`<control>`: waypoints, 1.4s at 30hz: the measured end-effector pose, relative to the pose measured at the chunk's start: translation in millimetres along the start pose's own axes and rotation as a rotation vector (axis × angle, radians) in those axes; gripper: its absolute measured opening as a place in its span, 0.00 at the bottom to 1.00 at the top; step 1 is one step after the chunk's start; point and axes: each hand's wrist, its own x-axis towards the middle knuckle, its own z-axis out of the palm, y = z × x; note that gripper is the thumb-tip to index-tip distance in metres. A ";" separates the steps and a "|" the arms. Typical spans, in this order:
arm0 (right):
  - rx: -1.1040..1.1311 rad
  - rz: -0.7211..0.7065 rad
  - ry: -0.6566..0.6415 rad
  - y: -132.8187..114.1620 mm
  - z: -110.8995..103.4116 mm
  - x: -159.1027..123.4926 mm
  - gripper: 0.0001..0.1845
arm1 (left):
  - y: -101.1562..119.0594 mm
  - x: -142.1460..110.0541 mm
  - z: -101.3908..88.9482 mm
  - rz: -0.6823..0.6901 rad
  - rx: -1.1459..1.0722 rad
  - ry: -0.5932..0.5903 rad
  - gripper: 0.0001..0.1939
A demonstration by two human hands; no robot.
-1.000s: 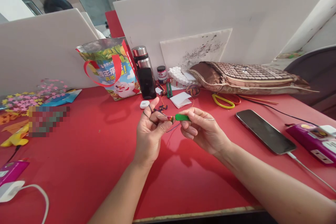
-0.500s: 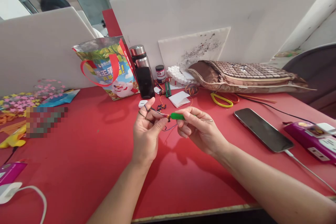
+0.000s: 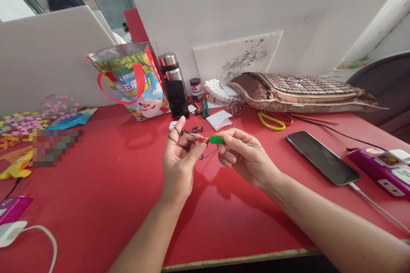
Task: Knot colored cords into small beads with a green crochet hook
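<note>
My left hand (image 3: 180,160) is raised over the red table (image 3: 105,187), fingers closed, pinching a small multicoloured thread piece (image 3: 203,139) with dark thread looped round the index finger. My right hand (image 3: 245,158) is closed on a green-handled crochet hook (image 3: 218,140); its metal shaft sticks out to the right past the fingers. The hook's tip meets the thread piece between the two hands. Loose strands hang below toward the table.
A phone (image 3: 322,158) on a cable lies to the right, with a purple box (image 3: 378,166) beyond. Behind the hands are a printed gift bag (image 3: 131,85), a steel flask (image 3: 173,89), a white pad (image 3: 219,120), a yarn ball (image 3: 235,108), yellow scissors (image 3: 272,121) and a sequinned pouch (image 3: 301,94).
Both hands have drifted slightly left and up with the hook and thread piece; the grips are unchanged.
</note>
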 end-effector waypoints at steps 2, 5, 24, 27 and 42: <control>-0.022 -0.003 -0.018 0.2 -0.2 -0.8 0.12 | -0.2 -0.1 0.1 -0.003 -0.006 0.004 0.40; -0.069 -0.037 -0.067 3.1 -2.3 -1.8 0.14 | 0.4 -1.2 1.3 -0.005 -0.016 -0.002 0.41; -0.195 -0.127 -0.117 4.8 -9.1 -2.2 0.13 | 2.2 -4.0 2.6 -0.015 -0.036 -0.027 0.37; -0.147 -0.104 -0.098 1.5 -7.5 -2.0 0.13 | 3.5 -2.2 1.2 -0.040 -0.049 -0.037 0.39; -0.123 -0.076 -0.083 -16.1 -8.8 0.6 0.10 | 8.1 3.4 -3.2 -0.073 -0.120 -0.081 0.49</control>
